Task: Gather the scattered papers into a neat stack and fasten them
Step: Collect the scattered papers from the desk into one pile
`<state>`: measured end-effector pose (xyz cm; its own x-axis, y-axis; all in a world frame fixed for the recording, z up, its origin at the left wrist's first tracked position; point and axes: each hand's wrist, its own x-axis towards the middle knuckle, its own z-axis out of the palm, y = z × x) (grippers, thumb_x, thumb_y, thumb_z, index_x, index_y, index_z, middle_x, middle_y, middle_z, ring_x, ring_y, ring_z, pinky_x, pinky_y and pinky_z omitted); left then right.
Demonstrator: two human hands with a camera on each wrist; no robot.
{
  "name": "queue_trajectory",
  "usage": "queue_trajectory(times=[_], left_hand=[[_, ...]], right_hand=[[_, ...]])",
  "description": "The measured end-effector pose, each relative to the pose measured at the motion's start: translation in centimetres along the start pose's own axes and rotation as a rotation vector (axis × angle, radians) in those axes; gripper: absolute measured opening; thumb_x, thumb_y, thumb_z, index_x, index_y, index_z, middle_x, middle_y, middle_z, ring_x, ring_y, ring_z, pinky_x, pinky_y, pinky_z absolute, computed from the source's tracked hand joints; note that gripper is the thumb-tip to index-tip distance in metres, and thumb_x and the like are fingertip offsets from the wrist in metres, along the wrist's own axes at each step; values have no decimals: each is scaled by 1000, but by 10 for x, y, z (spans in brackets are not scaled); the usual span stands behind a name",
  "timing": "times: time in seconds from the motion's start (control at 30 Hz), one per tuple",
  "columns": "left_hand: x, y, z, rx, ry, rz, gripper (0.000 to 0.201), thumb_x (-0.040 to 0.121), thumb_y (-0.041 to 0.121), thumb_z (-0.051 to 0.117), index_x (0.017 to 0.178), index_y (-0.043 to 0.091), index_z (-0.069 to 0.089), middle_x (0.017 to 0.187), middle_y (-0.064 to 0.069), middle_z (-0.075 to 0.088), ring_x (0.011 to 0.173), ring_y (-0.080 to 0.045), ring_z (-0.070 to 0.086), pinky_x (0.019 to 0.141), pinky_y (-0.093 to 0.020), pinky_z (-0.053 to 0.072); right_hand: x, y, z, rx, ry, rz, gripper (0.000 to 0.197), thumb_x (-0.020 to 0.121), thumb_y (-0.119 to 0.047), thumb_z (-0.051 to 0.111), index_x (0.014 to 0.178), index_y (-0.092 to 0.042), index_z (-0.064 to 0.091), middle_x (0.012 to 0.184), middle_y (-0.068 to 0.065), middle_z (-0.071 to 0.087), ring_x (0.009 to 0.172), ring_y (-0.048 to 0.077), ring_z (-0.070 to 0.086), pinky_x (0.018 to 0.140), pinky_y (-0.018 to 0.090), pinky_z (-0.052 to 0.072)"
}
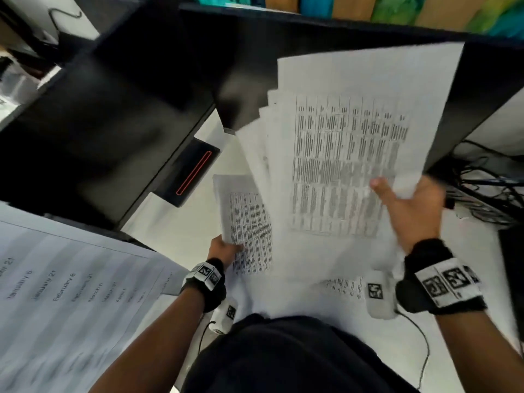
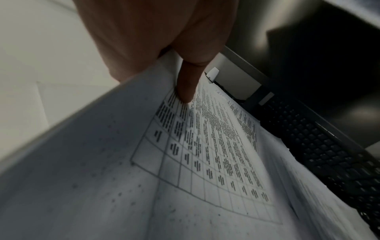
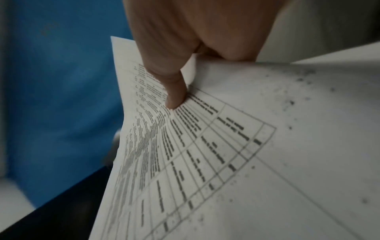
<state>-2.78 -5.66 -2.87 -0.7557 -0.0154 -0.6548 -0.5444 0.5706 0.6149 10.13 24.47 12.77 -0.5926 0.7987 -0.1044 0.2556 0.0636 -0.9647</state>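
Note:
My right hand [image 1: 408, 205] grips a fanned bundle of printed table sheets [image 1: 348, 165] lifted above the white desk, thumb [image 3: 174, 97] pressed on the top sheet [image 3: 226, 154]. My left hand [image 1: 224, 248] pinches the edge of a single printed sheet [image 1: 243, 217] lower and to the left, with the thumb [image 2: 188, 87] on the printed face of that sheet [image 2: 185, 162]. More printed paper [image 1: 344, 285] lies on the desk under the bundle. The fingers of both hands are hidden behind paper.
A black monitor [image 1: 113, 123] and its base [image 1: 192, 171] stand at the left; a second dark screen [image 1: 326, 43] is behind the papers. A dated sheet [image 1: 65, 293] lies at lower left. Tangled cables [image 1: 487, 188] sit at the right. A black keyboard [image 2: 320, 146] lies beside the papers.

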Motion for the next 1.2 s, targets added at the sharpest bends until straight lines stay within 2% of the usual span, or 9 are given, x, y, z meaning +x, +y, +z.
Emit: queue_trajectory(times=[0.17,0.3,0.37,0.47,0.6,0.73,0.87,1.0,1.2], left_hand=[[-4,8,-2,-50,-36,-15,10,80,-1,70,88,-2,63,74,-15,66,74,-30,62,71,-39,57],[0,11,-3,-254,-80,-91,58,85,43,64,121,-3,61,113,-17,67,101,-31,63,101,-47,46],[-1,14,2,-245,-104,-112,75,76,59,68,124,2,60,120,-14,66,109,-30,63,103,-43,45],[-3,16,8,-16,-50,-39,62,64,34,88,111,1,65,106,-13,71,94,-28,68,86,-37,55],[5,13,7,152,-5,-29,58,66,14,87,113,-8,60,108,-21,68,94,-31,64,85,-38,54],[13,12,-6,84,66,-41,52,71,8,82,115,-10,60,105,-20,67,95,-34,64,85,-36,50],[22,8,-13,69,81,-31,47,70,10,82,109,-8,63,99,-22,71,91,-38,69,88,-49,55],[29,13,-3,77,37,-13,45,70,12,83,107,-6,63,93,-24,71,84,-40,71,83,-54,57],[25,34,18,140,39,37,47,79,4,75,119,-12,55,110,-27,65,89,-34,63,85,-37,50]], right_hand=[[-13,77,43,-118,-155,236,48,79,-10,78,122,-14,57,116,6,67,107,24,63,100,43,51],[-22,119,72,-213,-285,406,71,78,-7,79,137,-15,42,140,14,53,128,33,52,109,50,43],[-27,128,85,-265,-376,493,75,85,-5,71,147,-13,30,150,14,42,136,34,43,113,43,36],[-38,129,99,-441,-670,469,74,95,-9,57,154,-11,12,158,11,28,143,30,33,117,38,28],[-38,120,94,-535,-909,306,60,98,-9,50,151,-13,22,144,12,49,129,29,50,110,34,37],[1,132,53,-517,-643,304,33,93,-8,56,127,-8,55,105,8,70,101,26,67,83,24,52],[36,159,-18,-651,-177,389,27,88,-5,53,110,-5,69,118,12,69,113,30,62,103,34,48],[39,180,-76,-822,32,491,31,82,-16,70,111,-10,66,126,19,56,119,38,53,103,41,44],[36,169,-83,-1031,-75,441,68,74,-41,80,126,-5,53,128,22,48,121,39,48,96,48,48]])
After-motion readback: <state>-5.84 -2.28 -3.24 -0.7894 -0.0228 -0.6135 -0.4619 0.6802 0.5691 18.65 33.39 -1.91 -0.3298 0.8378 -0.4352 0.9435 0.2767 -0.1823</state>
